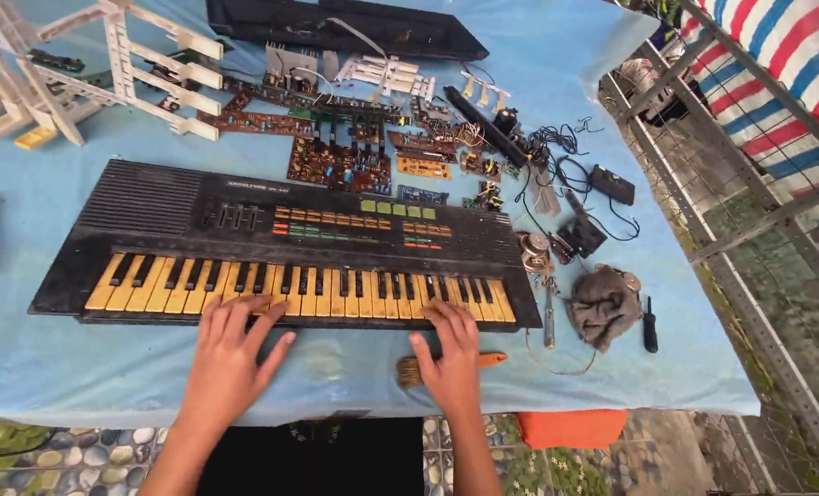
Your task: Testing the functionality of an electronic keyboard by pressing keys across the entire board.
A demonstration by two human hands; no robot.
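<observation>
My left hand [229, 354] lies flat with fingers spread, grip released, fingertips pressing the yellowed keys of the keyboard [286, 243] that stretches across the worktop [79, 367] just ahead of both hands. My right hand [448, 354] does the same farther along the keys, grip released and holding nothing. A small brush [425, 367] lies under my right palm, close enough to grab. Beyond the keyboard sit circuit boards [341, 165], laid out apart; right of my right hand lie a grey rag [604, 306] and a screwdriver [649, 326].
</observation>
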